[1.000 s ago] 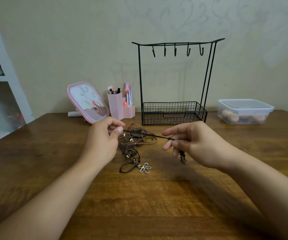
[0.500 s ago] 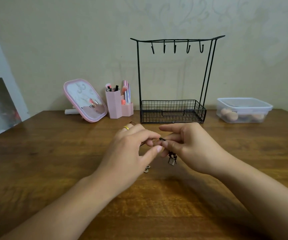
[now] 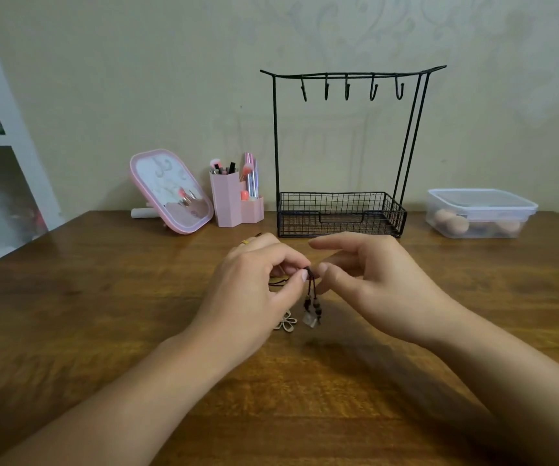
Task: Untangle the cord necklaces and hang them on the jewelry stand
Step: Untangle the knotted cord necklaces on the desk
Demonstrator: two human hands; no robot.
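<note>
A dark cord necklace [image 3: 311, 284] is folded over between my two hands above the wooden table [image 3: 103, 314], its beads and a pale pendant [image 3: 311, 318] dangling below. My left hand [image 3: 254, 287] pinches the fold from the left. From the right, my right hand [image 3: 375, 280] pinches it with thumb and a finger, the index finger stretched out above. A metal flower pendant [image 3: 286, 322] lies on the table under my left hand, which hides the rest of the tangled cords. The black wire jewelry stand [image 3: 275, 146] stands behind, its several hooks [image 3: 347, 90] bare.
A pink tilted mirror [image 3: 170, 190] and a pink brush holder [image 3: 227, 203] stand left of the stand by the wall. At the back right sits a clear lidded box [image 3: 479, 213] of sponges. A white shelf unit [image 3: 6, 142] rises at the far left.
My left hand moved right, across the cord pile, and met my right hand. The cord that was stretched between them is now folded, with the beaded end hanging down.
</note>
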